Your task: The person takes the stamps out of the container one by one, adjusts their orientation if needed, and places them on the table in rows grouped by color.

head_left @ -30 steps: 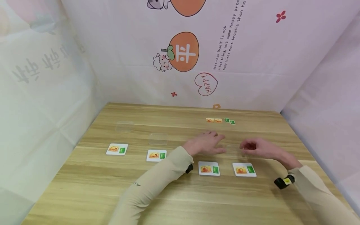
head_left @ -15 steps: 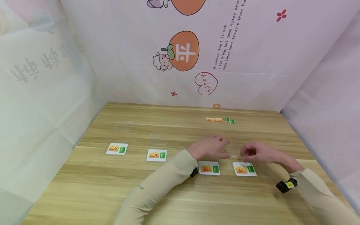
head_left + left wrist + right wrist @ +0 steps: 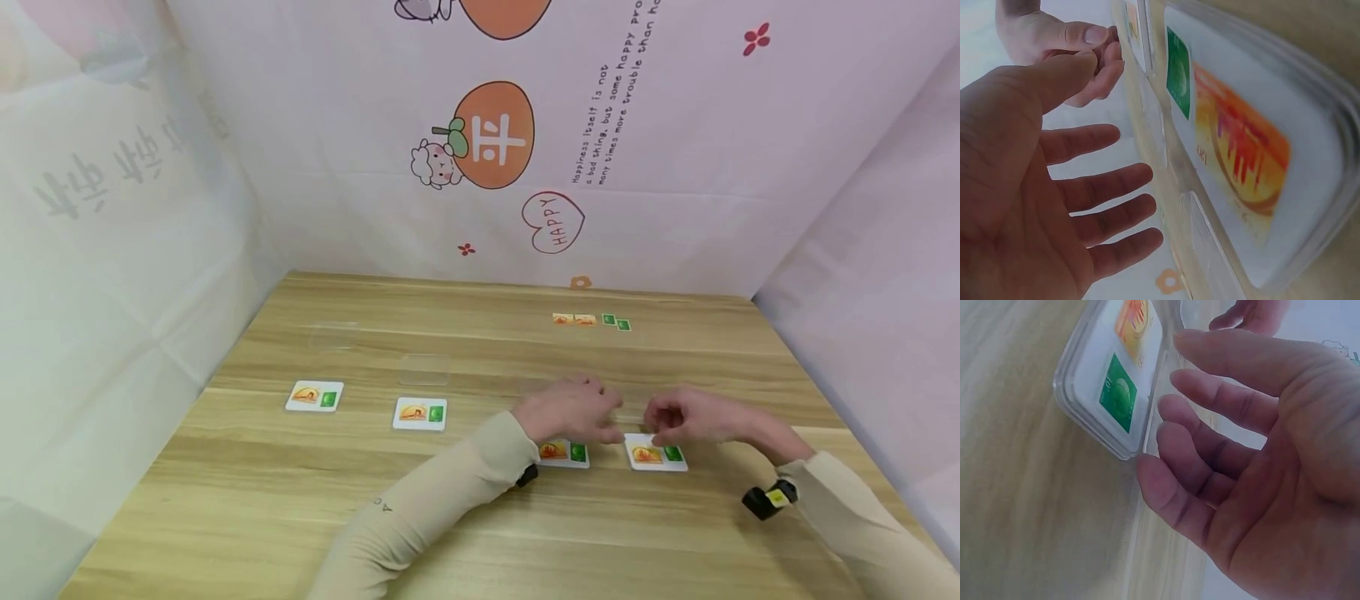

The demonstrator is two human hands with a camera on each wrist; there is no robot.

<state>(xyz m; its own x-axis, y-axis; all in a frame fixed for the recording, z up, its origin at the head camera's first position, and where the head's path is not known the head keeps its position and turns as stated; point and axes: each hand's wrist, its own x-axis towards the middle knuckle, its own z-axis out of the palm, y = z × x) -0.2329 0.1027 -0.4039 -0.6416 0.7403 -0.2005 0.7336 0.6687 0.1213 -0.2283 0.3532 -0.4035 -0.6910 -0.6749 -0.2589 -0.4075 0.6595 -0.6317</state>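
Observation:
My right hand (image 3: 693, 417) hovers over the far edge of the rightmost flat plastic case (image 3: 645, 457), fingers loosely bent and nothing between them. In the right wrist view its fingertips are right at that case's edge; an orange stamp and a green stamp on white show through the clear plastic. My left hand (image 3: 573, 410) lies over the far edge of the neighbouring case (image 3: 564, 456), partly covering it. Its fingers are spread and empty in the left wrist view, where this case (image 3: 1241, 144) fills the right side.
Two similar cases, one at the far left (image 3: 315, 397) and one left of centre (image 3: 420, 414), lie on the wooden table (image 3: 247, 500). Behind them are clear plastic covers (image 3: 423, 370). Loose orange stamps (image 3: 573, 319) and green stamps (image 3: 617, 322) lie near the back wall.
Both hands have come nearer to the body, from the area behind the two right cases to over their far edges. The clear cover between the hands a second ago no longer shows there.

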